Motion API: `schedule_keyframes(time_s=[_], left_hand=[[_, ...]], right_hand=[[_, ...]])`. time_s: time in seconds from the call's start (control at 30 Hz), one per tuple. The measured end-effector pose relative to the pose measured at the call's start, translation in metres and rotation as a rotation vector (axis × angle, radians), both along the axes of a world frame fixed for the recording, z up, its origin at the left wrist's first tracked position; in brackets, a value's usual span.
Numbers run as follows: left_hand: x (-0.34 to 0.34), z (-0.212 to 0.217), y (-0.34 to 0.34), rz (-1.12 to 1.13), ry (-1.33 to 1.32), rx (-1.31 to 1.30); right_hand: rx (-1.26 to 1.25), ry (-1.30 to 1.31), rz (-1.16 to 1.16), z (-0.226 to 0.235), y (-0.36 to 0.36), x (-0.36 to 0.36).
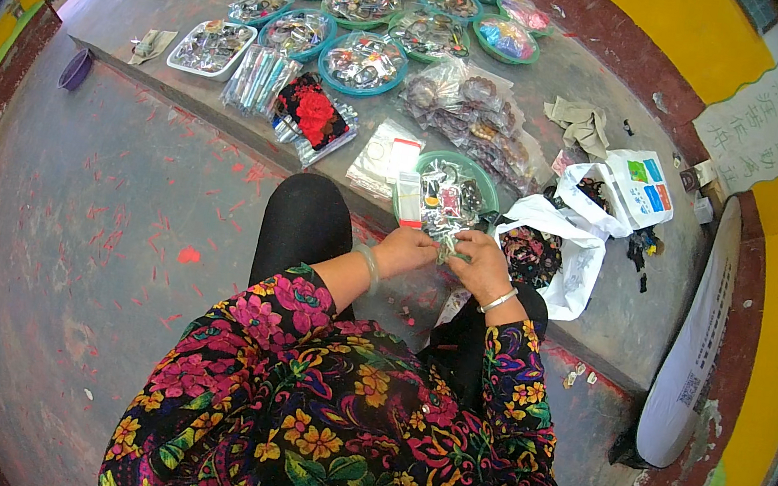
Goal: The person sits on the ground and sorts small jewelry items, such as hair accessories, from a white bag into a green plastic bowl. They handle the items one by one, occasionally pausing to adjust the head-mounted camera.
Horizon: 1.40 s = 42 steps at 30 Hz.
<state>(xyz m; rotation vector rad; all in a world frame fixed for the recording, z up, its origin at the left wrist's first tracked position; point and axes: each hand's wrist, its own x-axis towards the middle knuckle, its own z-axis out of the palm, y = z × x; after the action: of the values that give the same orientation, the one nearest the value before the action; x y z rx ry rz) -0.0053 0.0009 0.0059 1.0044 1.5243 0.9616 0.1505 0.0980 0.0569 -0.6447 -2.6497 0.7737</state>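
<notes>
My left hand (406, 251), with a pale bangle at its wrist, and my right hand (482, 269), with a silver bangle, meet in front of my knees. Between their closed fingertips is a small shiny packet (447, 248), its contents too small to make out. Just beyond stands a green basket (488, 183) filled with small glossy packets (450, 192). A red-and-white card (408, 200) leans at its left side. Right of my right hand, an open white plastic bag (581, 280) holds dark, flowery-coloured items (531, 254).
Several round baskets (362, 90) of small packaged goods crowd the raised ledge. A white tray (174, 55), bundled pens (261, 81), a red-flowered black cloth (312, 111) and clear bags of brown items (476, 107) lie nearer. A second white bag (623, 197) stands at right.
</notes>
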Motion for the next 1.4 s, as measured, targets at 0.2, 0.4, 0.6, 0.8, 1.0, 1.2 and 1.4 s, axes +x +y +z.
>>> schedule_keyframes(time_s=[0.2,0.4,0.6,0.8,1.0,1.2,1.4], left_hand=[[-0.001,0.000,-0.001,0.019,0.077,0.057],[0.001,0.007,-0.002,-0.020,0.180,0.084],[0.001,0.012,-0.006,-0.070,0.271,0.135],[0.001,0.014,-0.004,-0.081,0.287,0.118],[0.001,0.007,-0.003,-0.118,0.274,0.157],[0.002,0.008,-0.002,-0.150,0.167,0.098],[0.007,0.012,-0.002,-0.060,-0.135,0.039]], right_hand=[[-0.210,-0.014,-0.193,0.006,-0.001,-0.002],[-0.347,0.120,-0.191,0.011,-0.002,-0.004],[-0.336,0.170,-0.127,0.022,-0.006,-0.006],[-0.309,0.142,-0.031,0.016,-0.003,-0.002],[-0.138,0.112,0.025,0.022,-0.005,-0.001],[-0.046,0.084,0.025,0.017,-0.004,-0.002],[-0.179,0.108,-0.020,0.006,0.001,0.001]])
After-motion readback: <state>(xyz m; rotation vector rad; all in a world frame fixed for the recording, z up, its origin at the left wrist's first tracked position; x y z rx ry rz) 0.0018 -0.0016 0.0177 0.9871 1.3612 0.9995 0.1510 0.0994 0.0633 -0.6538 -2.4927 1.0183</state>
